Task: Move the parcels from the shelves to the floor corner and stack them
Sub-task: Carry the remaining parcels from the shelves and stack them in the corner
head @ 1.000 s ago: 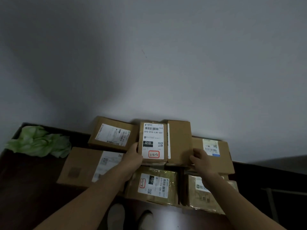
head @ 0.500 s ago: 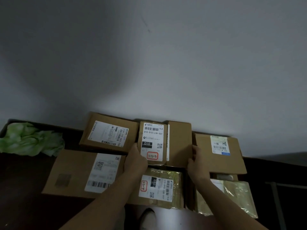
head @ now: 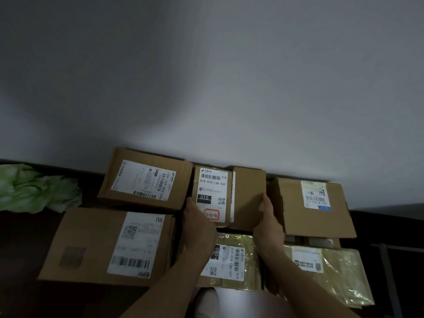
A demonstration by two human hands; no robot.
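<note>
A small brown parcel (head: pixel 249 196) with a white label and a red-framed tag sits against the wall in the middle of the pile. My left hand (head: pixel 198 222) grips its left edge, thumb on the label. My right hand (head: pixel 268 222) grips its right edge. Around it lie a labelled box at the back left (head: pixel 146 180), a large box at the front left (head: pixel 91 246), a box at the back right (head: pixel 314 207), and two tape-wrapped parcels in front, one in the middle (head: pixel 236 262) and one at the right (head: pixel 330 269).
A grey wall (head: pixel 206 76) rises right behind the parcels. A crumpled green bag (head: pixel 34 189) lies on the dark floor at the far left. A pale shoe tip (head: pixel 206 301) shows below the pile. A dark frame (head: pixel 387 271) stands at the far right.
The view has moved closer to the pile. Both hands stay on the small middle parcel, which has hardly shifted against the wall.
</note>
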